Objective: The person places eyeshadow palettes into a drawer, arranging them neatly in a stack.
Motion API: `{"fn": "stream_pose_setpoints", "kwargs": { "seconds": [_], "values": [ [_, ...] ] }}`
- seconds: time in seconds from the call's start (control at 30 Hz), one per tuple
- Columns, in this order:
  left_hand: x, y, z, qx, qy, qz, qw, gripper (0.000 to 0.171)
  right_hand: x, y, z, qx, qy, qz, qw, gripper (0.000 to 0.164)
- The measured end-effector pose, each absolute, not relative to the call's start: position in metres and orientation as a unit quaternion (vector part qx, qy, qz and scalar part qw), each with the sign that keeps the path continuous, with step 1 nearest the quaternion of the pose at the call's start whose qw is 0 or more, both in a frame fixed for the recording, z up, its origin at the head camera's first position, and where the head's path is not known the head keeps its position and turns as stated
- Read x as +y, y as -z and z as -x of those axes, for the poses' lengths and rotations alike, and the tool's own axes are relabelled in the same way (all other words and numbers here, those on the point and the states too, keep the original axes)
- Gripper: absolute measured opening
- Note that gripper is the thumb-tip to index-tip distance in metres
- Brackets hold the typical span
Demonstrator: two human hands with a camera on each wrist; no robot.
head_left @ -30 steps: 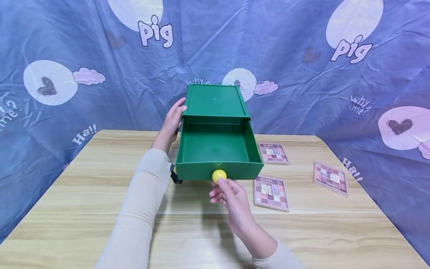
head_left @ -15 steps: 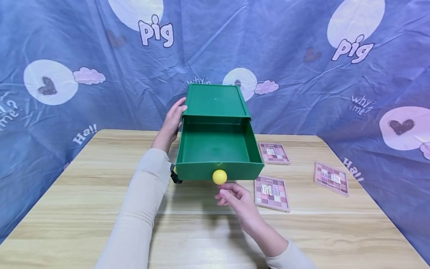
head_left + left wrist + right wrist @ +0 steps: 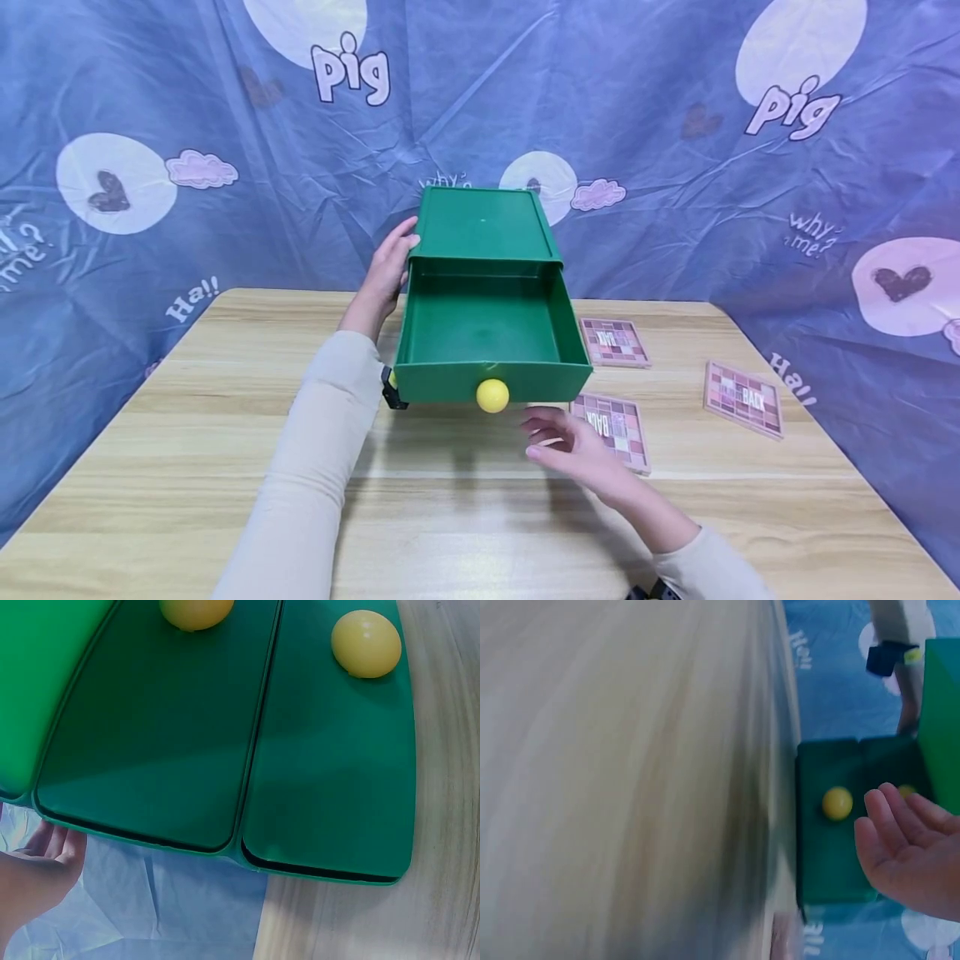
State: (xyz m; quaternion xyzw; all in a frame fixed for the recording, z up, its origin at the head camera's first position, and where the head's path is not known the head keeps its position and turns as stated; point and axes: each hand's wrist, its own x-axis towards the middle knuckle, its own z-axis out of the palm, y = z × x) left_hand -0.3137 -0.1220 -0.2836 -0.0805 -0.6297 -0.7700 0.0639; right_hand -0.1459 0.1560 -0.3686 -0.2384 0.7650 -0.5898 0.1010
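A green drawer cabinet (image 3: 483, 221) stands on the table with its top drawer (image 3: 483, 321) pulled out, the inside bare. The drawer's yellow round knob (image 3: 492, 396) sits on its front. My left hand (image 3: 386, 267) rests against the cabinet's left side near the top, its fingers fairly straight; the left wrist view also shows the hand (image 3: 45, 874) at the cabinet's edge. My right hand (image 3: 581, 450) holds nothing, its fingers loosely bent, a short way right of the knob and below the drawer. In the right wrist view, lower drawers with yellow knobs (image 3: 838, 803) appear behind it.
Three pink eyeshadow palettes lie on the wooden table (image 3: 225, 450) to the right: one beside the cabinet (image 3: 615, 342), one partly behind my right hand (image 3: 626, 429), one farther right (image 3: 744, 398). A blue printed cloth (image 3: 300, 208) hangs behind.
My right hand has let go of the yellow knob and moved right and toward me, its fingers spreading. The drawer stays pulled out; my left hand has not moved.
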Motion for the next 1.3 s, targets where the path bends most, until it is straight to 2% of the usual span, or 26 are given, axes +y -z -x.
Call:
{"fn": "stream_pose_setpoints", "kwargs": {
  "seconds": [0.23, 0.6, 0.9, 1.1, 1.3],
  "values": [
    [-0.122, 0.285, 0.315, -0.631, 0.769, 0.084, 0.064, 0.046, 0.183, 0.371, 0.151, 0.792, 0.556, 0.235, 0.092, 0.052],
    [-0.122, 0.285, 0.313, -0.630, 0.770, 0.086, 0.062, 0.046, 0.232, 0.377, 0.164, 0.870, 0.457, 0.182, 0.030, 0.058],
    [-0.121, 0.285, 0.314, -0.627, 0.772, 0.081, 0.064, 0.046, 0.258, 0.381, 0.167, 0.909, 0.387, 0.150, 0.034, 0.072],
    [-0.122, 0.285, 0.314, -0.626, 0.773, 0.078, 0.066, 0.045, 0.267, 0.386, 0.169, 0.913, 0.359, 0.188, 0.037, 0.086],
    [-0.122, 0.285, 0.314, -0.631, 0.769, 0.077, 0.066, 0.045, 0.274, 0.391, 0.172, 0.910, 0.341, 0.231, 0.037, 0.093]
  ]
}}
